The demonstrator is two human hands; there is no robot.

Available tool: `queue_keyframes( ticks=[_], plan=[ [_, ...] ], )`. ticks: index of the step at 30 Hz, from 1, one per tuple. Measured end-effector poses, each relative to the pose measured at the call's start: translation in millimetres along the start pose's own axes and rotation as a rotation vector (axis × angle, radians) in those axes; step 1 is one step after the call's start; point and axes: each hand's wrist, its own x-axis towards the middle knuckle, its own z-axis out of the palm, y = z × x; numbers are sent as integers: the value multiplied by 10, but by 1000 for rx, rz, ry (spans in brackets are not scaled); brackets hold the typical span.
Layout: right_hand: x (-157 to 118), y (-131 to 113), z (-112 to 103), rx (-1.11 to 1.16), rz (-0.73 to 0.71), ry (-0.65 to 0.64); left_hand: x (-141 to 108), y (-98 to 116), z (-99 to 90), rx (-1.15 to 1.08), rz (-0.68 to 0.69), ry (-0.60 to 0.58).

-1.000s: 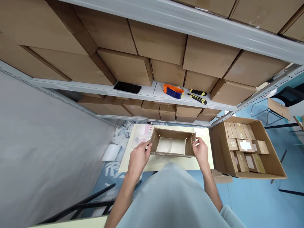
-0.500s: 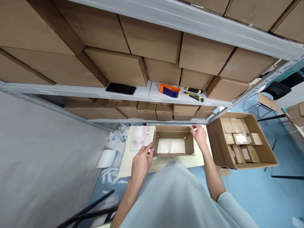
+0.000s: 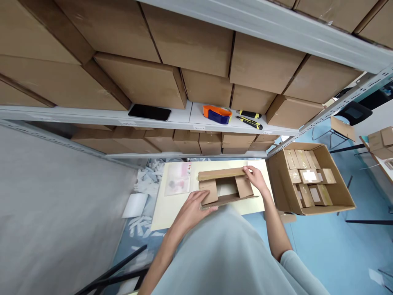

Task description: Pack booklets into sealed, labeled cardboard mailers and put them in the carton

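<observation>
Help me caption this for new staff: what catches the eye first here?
The small cardboard box on the cream table, its flaps half folded in under the left hand and right hand. Then the open carton of small packages at right, and the orange-and-blue tape dispenser on the shelf above.

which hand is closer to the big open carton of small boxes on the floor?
Right. The right hand is on the right end of the small cardboard box, just left of the open carton. The left hand is on the box's left near corner, farther away.
</observation>
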Motion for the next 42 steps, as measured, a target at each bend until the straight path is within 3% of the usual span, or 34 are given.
queue_keyframes(
  ticks=[3, 7, 11, 15, 25, 30, 34, 42],
  plan=[
    [-93, 122, -94, -50, -95, -29, 21, -31, 35, -14, -88, 107],
    [-222, 284, -113, -81, -67, -34, 96, -67, 107, -8, -116, 311],
    [-325, 436, -112, 55, 2, -96, 204, -159, 207, -40, -55, 196],
    [-385, 548, -145, 152, 12, -204, 287, -242, 282, -55, -103, 146],
    [-528, 633, 210, 81, -15, 59, 398, -135, 377, -5, -138, 253],
    [-649, 559, 356, 66, -25, 188, 364, -56, 323, 57, -138, 267],
    [-645, 544, 382, 88, -27, 219, 383, 17, 280, 100, -161, 256],
    [-544, 700, 431, 3, -51, 216, 493, -15, 440, 61, -184, 305]
  ],
)
